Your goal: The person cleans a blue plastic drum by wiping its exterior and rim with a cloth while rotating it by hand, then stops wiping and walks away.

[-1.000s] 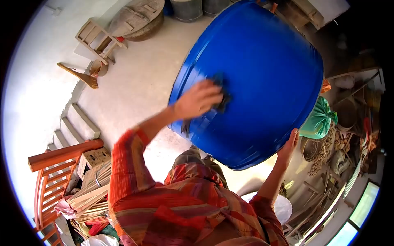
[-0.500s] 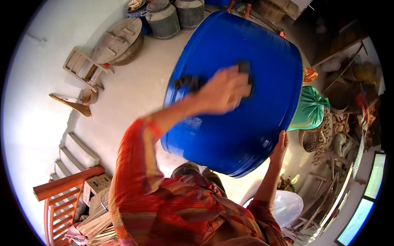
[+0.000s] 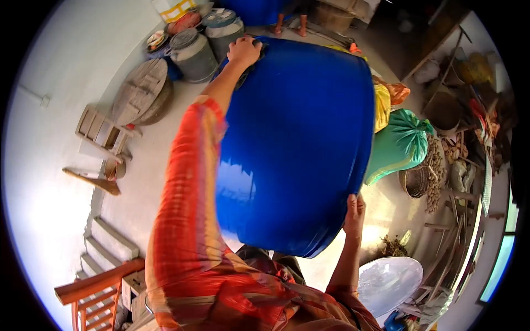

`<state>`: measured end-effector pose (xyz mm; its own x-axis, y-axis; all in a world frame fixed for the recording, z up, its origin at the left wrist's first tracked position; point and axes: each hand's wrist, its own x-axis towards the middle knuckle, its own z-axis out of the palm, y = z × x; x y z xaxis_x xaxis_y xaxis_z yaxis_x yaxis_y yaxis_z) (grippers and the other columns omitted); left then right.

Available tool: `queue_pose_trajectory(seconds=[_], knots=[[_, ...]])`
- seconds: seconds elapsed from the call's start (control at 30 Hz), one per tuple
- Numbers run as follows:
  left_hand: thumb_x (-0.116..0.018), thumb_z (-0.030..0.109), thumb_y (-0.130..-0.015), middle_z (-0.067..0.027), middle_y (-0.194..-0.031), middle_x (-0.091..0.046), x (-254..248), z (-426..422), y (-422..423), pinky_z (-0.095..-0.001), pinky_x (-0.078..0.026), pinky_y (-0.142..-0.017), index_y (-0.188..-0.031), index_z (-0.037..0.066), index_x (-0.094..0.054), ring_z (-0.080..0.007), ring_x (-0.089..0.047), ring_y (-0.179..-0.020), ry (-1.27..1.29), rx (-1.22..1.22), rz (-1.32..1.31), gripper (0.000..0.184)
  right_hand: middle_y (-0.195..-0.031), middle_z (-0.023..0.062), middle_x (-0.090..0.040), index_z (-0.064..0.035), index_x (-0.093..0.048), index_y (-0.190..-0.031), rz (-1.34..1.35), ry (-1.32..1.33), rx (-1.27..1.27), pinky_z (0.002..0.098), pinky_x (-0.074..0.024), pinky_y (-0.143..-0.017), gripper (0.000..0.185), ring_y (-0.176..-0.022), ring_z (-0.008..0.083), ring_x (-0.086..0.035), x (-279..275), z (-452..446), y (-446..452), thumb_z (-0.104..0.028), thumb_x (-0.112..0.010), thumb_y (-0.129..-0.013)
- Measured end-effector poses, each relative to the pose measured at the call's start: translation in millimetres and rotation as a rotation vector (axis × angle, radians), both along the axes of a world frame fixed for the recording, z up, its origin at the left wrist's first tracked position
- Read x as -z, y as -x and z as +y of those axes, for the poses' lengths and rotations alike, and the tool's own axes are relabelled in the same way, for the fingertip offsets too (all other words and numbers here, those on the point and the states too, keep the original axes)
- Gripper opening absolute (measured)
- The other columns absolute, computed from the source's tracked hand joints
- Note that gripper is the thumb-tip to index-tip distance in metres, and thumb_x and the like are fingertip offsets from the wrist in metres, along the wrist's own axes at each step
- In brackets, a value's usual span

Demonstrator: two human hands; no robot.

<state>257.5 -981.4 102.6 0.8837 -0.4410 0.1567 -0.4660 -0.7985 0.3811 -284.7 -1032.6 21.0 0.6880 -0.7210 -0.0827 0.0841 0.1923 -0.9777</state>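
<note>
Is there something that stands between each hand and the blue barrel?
Between the left hand and the blue barrel there is what looks like a dark cloth, at the far left edge. Nothing visible stands between the right hand and the near right edge.

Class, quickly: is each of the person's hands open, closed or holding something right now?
Left hand: closed over a dark cloth, at the blue barrel's far left edge.
Right hand: holding the barrel's near right rim.
</note>
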Motion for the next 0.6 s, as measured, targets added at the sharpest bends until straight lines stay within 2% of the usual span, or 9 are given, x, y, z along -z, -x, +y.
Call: queue_pose_trajectory(seconds=[0.1, 0.13, 0.17, 0.27, 0.33, 0.4, 0.5, 0.57, 0.6], knots=[[-0.038, 0.062, -0.093, -0.0141, -0.147, -0.039, -14, -79, 30, -0.0531, -0.035, -0.105, -0.143, 0.018, -0.044, -0.0427, -0.034, -0.133, -0.045, -0.164, 0.053, 0.067, -0.098, -0.0033, -0.066, -0.0026, -0.065, -0.114, -0.023, -0.046, 0.031, 0.0235, -0.0422, -0.083, 0.037, -0.089, 0.005, -0.054, -9, 11, -8, -0.034, -0.06, -0.096], [-0.04, 0.065, -0.09, -0.0141, -0.148, -0.038, -18, -96, 50, -0.0537, -0.034, -0.105, -0.142, 0.019, -0.046, -0.0453, -0.033, -0.133, -0.022, 0.045, 0.084, 0.069, -0.099, -0.0031, -0.066, -0.0025, -0.065, -0.114, -0.03, -0.024, 0.043, 0.0234, -0.0426, -0.083, 0.037, -0.088, 0.0052, -0.054, -8, 10, -6, -0.034, -0.06, -0.096], [-0.04, 0.061, -0.092, -0.0147, -0.146, -0.04, -20, -113, 77, -0.0519, -0.036, -0.105, -0.141, 0.018, -0.047, -0.0418, -0.038, -0.131, -0.022, 0.246, 0.015, 0.066, -0.099, -0.0029, -0.066, -0.0026, -0.065, -0.114, -0.008, -0.032, 0.048, 0.0233, -0.0428, -0.082, 0.037, -0.088, 0.0053, -0.054, -3, 6, 0, -0.034, -0.06, -0.096], [-0.064, 0.032, -0.083, -0.0117, -0.134, -0.051, -35, -104, 194, -0.0459, -0.037, -0.107, -0.121, 0.016, -0.062, -0.0356, -0.045, -0.125, 0.282, 0.928, -0.055, 0.042, -0.094, -0.0041, -0.065, -0.0036, -0.064, -0.114, 0.002, -0.083, 0.037, 0.0224, -0.0425, -0.079, 0.036, -0.083, 0.0048, -0.053, -8, 1, 6, -0.035, -0.06, -0.096], [-0.068, 0.028, -0.08, -0.0084, -0.132, -0.051, -31, -58, 262, -0.0459, -0.036, -0.107, -0.117, 0.017, -0.064, -0.0321, -0.044, -0.127, 0.373, 1.191, -0.262, 0.039, -0.092, -0.0046, -0.063, -0.0032, -0.064, -0.113, -0.004, -0.082, 0.08, 0.0219, -0.0417, -0.077, 0.036, -0.081, 0.0043, -0.051, -17, 3, 5, -0.035, -0.06, -0.096], [-0.069, 0.028, -0.08, -0.0086, -0.132, -0.05, -30, -17, 270, -0.0461, -0.035, -0.108, -0.117, 0.018, -0.063, -0.0301, -0.041, -0.129, 0.317, 1.369, -0.252, 0.039, -0.093, -0.004, -0.064, -0.0032, -0.064, -0.114, 0.006, -0.083, 0.065, 0.0222, -0.0422, -0.079, 0.036, -0.082, 0.0044, -0.052, -3, 2, 13, -0.035, -0.059, -0.096], [-0.062, 0.026, -0.077, -0.0139, -0.121, -0.059, -38, -2, 192, -0.0462, -0.041, -0.101, -0.115, 0.01, -0.063, -0.0341, -0.054, -0.114, 0.238, 1.039, -0.333, 0.042, -0.1, -0.0013, -0.065, -0.0028, -0.061, -0.119, 0.013, -0.065, 0.009, 0.0238, -0.0449, -0.081, 0.04, -0.087, 0.0066, -0.056, 7, 0, 17, -0.035, -0.059, -0.096], [-0.055, 0.035, -0.085, -0.0153, -0.125, -0.058, -33, 3, 111, -0.0416, -0.044, -0.099, -0.123, 0.009, -0.06, -0.0327, -0.056, -0.114, 0.097, 0.516, -0.232, 0.047, -0.101, -0.0004, -0.067, -0.0032, -0.062, -0.118, -0.046, -0.125, -0.011, 0.0236, -0.0438, -0.085, 0.038, -0.09, 0.0054, -0.057, -10, 8, 2, -0.035, -0.059, -0.097], [-0.048, 0.041, -0.089, -0.0103, -0.132, -0.055, -20, 4, 66, -0.0472, -0.041, -0.101, -0.128, 0.018, -0.058, -0.0306, -0.051, -0.122, 0.068, 0.23, -0.165, 0.047, -0.102, -0.0005, -0.066, -0.003, -0.062, -0.119, -0.043, -0.09, -0.033, 0.0234, -0.0438, -0.085, 0.039, -0.09, 0.0055, -0.056, -16, 7, -4, -0.035, -0.058, -0.097]])
